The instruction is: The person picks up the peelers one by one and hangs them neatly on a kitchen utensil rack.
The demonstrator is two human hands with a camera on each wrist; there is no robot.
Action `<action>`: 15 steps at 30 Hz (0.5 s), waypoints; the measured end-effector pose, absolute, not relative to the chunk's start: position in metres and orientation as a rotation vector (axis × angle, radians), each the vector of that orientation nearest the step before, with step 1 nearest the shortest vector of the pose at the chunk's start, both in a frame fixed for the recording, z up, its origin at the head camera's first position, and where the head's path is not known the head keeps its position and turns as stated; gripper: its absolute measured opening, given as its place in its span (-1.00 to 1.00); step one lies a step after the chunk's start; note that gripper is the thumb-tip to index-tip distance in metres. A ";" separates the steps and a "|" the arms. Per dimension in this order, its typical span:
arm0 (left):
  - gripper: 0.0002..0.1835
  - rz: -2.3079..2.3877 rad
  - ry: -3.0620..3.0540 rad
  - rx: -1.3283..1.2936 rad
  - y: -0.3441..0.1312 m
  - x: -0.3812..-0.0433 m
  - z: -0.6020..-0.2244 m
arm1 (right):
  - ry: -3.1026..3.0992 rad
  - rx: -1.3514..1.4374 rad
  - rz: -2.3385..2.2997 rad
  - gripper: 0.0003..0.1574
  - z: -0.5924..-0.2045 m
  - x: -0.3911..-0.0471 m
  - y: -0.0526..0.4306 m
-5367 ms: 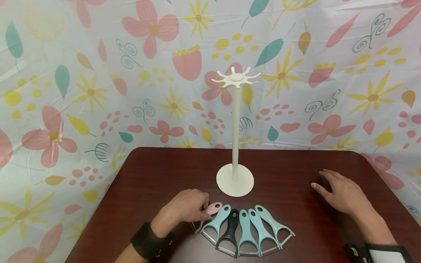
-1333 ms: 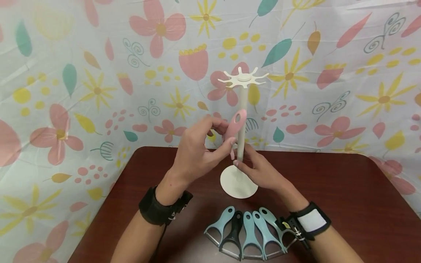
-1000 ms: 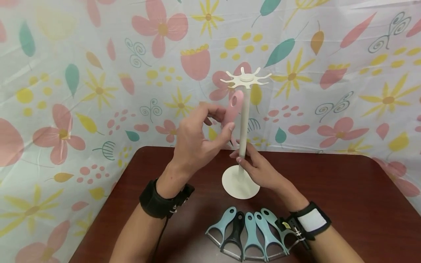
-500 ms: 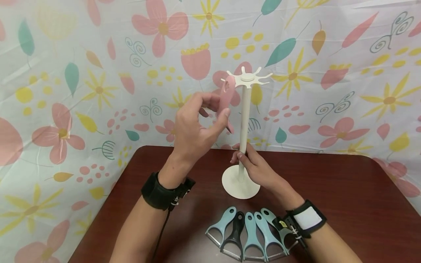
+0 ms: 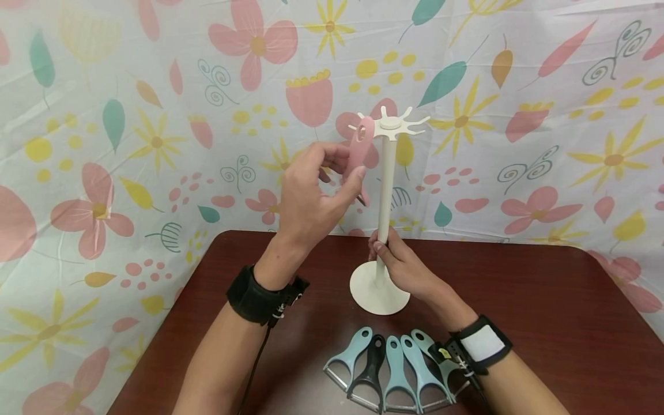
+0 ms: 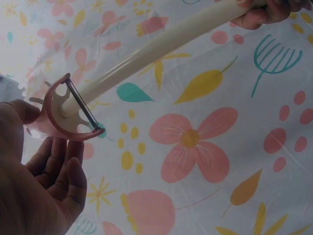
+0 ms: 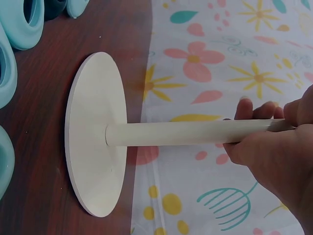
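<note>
From left, a light-blue plastic Y-shaped peeler [image 5: 355,346], a black plastic peeler [image 5: 374,350], a second light-blue peeler [image 5: 395,350], a third light-blue peeler [image 5: 412,349] and a pale blue-green plastic peeler [image 5: 422,338], the last partly hidden from my view, fan out before me, holed handles pointing away from me and metal blades toward me, on a dark reddish-brown tabletop [image 5: 524,300]. Beyond its rounded far corners, I face a creased white cloth [image 5: 171,26] printed with pink flowers [image 5: 257,45], yellow starburst blooms [image 5: 461,121] and teal leaves [image 5: 442,84].
</note>
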State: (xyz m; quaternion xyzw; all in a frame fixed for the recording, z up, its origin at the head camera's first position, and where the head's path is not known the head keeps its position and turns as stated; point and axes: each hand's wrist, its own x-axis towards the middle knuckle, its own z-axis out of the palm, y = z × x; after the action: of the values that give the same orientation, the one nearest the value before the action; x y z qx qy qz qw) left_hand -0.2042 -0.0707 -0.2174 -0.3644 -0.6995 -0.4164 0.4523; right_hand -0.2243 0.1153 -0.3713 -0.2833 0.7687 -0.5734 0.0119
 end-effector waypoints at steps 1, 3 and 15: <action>-0.79 -1.025 -1.736 -0.901 -0.070 -0.205 -0.218 | 2.394 -0.882 -1.790 -0.82 -0.372 -0.225 0.115; -0.77 -1.024 -1.754 -0.904 -0.070 -0.207 -0.220 | 2.385 -0.877 -1.797 -0.80 -0.373 -0.225 0.115; -0.77 -1.027 -1.766 -0.932 -0.066 -0.215 -0.228 | 2.333 -0.891 -1.824 -0.78 -0.377 -0.230 0.115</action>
State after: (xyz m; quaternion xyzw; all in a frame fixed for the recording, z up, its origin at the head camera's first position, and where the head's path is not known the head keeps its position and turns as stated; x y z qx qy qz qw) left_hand -0.2146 -0.0660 -0.2278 -0.3741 -0.7088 -0.4123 0.4332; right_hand -0.2303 0.1146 -0.3766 -0.2879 0.7541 -0.5898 0.0246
